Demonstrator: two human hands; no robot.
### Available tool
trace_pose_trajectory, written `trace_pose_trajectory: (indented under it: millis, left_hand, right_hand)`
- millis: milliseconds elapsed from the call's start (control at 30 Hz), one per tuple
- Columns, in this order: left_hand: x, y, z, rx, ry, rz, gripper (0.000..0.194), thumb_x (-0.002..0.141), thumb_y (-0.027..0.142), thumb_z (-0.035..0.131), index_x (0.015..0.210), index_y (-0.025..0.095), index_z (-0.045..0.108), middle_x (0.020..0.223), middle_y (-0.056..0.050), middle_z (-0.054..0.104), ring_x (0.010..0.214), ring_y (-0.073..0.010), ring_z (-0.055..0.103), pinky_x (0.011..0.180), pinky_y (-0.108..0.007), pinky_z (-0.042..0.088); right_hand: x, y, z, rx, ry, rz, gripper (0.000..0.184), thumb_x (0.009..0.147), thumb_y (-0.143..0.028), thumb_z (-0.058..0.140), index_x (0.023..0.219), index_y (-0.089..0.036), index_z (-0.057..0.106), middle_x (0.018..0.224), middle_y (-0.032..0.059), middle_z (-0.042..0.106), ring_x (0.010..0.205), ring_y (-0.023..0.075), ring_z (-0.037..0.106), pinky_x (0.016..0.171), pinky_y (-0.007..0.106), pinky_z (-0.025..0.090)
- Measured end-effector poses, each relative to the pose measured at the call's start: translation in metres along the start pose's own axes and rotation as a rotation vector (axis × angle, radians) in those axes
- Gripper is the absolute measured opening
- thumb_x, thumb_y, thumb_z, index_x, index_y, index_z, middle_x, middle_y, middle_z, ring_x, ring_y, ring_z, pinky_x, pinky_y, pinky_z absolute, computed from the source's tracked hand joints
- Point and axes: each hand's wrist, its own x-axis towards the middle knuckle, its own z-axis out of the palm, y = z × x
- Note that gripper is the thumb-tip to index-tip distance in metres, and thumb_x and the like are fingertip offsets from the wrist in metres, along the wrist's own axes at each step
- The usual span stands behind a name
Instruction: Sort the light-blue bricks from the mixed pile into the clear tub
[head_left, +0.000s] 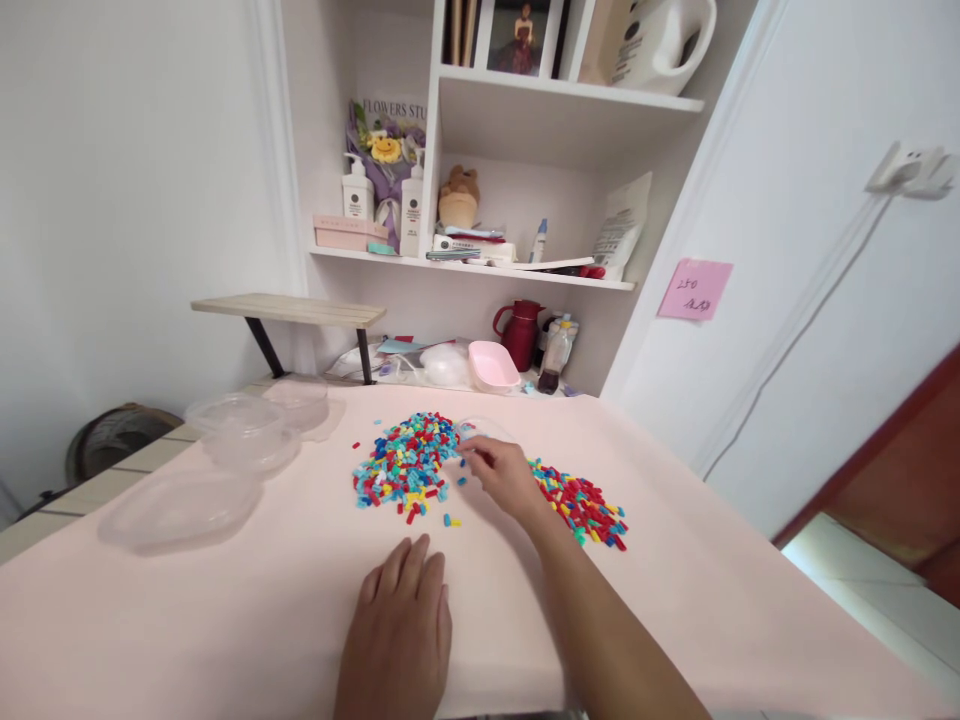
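My left hand (401,625) lies flat on the pink tabletop near its front edge, fingers stretched forward, holding nothing. Farther forward, my right hand (499,475) has its thumb and fingertips pinched together at the right edge of a heap of small coloured bricks (409,460). What sits in the pinch, if anything, is too small to make out. Just behind that hand is a clear plastic dish (491,430), partly hidden by it. A second heap of mostly red and yellow bricks (589,505) spreads to the right of my right wrist. Several stray bricks lie between and before the heaps.
Clear plastic containers (184,510) stand on the left side of the pink table (262,620). A small wooden shelf stand (292,310) rises at the back left. Along the back are a pink basin (493,367), a red jug (521,335) and a bottle (555,355).
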Motion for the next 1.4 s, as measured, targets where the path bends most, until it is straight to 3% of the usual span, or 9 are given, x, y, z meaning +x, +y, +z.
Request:
trace_pose_trajectory:
  millis: [100, 233, 467, 867, 1033, 1233, 1400]
  left_hand:
    - [0.000, 0.000, 0.001, 0.001, -0.006, 0.008, 0.029, 0.089, 0.016, 0.048, 0.112, 0.022, 0.064, 0.119, -0.005, 0.071, 0.112, -0.0222, 0.063, 0.090, -0.038, 0.045]
    - [-0.002, 0.000, 0.001, -0.014, -0.016, -0.012, 0.029, 0.089, 0.016, 0.048, 0.113, 0.023, 0.064, 0.120, -0.005, 0.070, 0.114, -0.0219, 0.062, 0.091, -0.038, 0.044]
    - [-0.001, -0.002, 0.000, 0.016, -0.011, 0.019, 0.029, 0.089, 0.017, 0.048, 0.113, 0.023, 0.064, 0.120, -0.005, 0.071, 0.112, -0.0214, 0.062, 0.089, -0.037, 0.046]
    - [0.000, -0.002, 0.000, 0.011, -0.004, 0.026, 0.029, 0.088, 0.015, 0.050, 0.113, 0.022, 0.064, 0.120, -0.005, 0.070, 0.112, -0.0217, 0.062, 0.090, -0.037, 0.044]
    - [-0.002, -0.002, 0.002, -0.016, -0.040, -0.019, 0.030, 0.089, 0.016, 0.048, 0.113, 0.024, 0.064, 0.120, -0.004, 0.070, 0.113, -0.0210, 0.062, 0.090, -0.037, 0.045]
    - [-0.003, -0.001, 0.002, -0.031, -0.043, -0.029, 0.029, 0.089, 0.017, 0.048, 0.113, 0.024, 0.064, 0.121, -0.004, 0.070, 0.114, -0.0209, 0.061, 0.091, -0.037, 0.045]
    - [-0.003, -0.004, 0.004, -0.034, -0.021, -0.021, 0.030, 0.088, 0.015, 0.048, 0.112, 0.025, 0.065, 0.120, -0.004, 0.070, 0.113, -0.0202, 0.061, 0.091, -0.036, 0.045]
  right_hand:
    - [-0.003, -0.004, 0.005, -0.069, -0.216, -0.050, 0.027, 0.086, -0.017, 0.055, 0.094, -0.025, 0.079, 0.091, 0.0021, 0.076, 0.082, 0.0175, 0.067, 0.078, 0.027, 0.048]
    - [-0.006, -0.002, 0.007, -0.120, -0.318, -0.034, 0.029, 0.080, -0.012, 0.060, 0.096, -0.028, 0.079, 0.094, 0.0022, 0.074, 0.085, 0.0168, 0.066, 0.079, 0.026, 0.048]
    - [-0.007, 0.001, 0.011, -0.148, -0.366, 0.016, 0.025, 0.075, -0.013, 0.064, 0.092, -0.026, 0.078, 0.081, -0.0010, 0.071, 0.070, 0.0142, 0.062, 0.068, 0.023, 0.044]
    - [-0.009, -0.003, 0.010, -0.190, -0.351, 0.035, 0.015, 0.074, -0.017, 0.065, 0.082, -0.024, 0.076, 0.077, -0.0019, 0.072, 0.068, 0.0139, 0.062, 0.061, 0.022, 0.039]
    - [-0.005, -0.010, 0.004, -0.097, -0.233, 0.052, 0.012, 0.079, -0.023, 0.061, 0.080, -0.023, 0.074, 0.072, -0.0018, 0.070, 0.064, 0.0139, 0.060, 0.060, 0.022, 0.040]
    - [0.004, 0.014, -0.008, 0.052, 0.284, 0.269, 0.029, 0.084, -0.042, 0.057, 0.091, -0.020, 0.073, 0.058, -0.0021, 0.059, 0.048, 0.0139, 0.051, 0.050, 0.024, 0.041]
    - [0.004, 0.035, -0.013, -0.028, 0.345, 0.322, 0.037, 0.082, -0.049, 0.057, 0.097, -0.020, 0.075, 0.059, -0.0012, 0.061, 0.049, 0.0157, 0.054, 0.049, 0.025, 0.043]
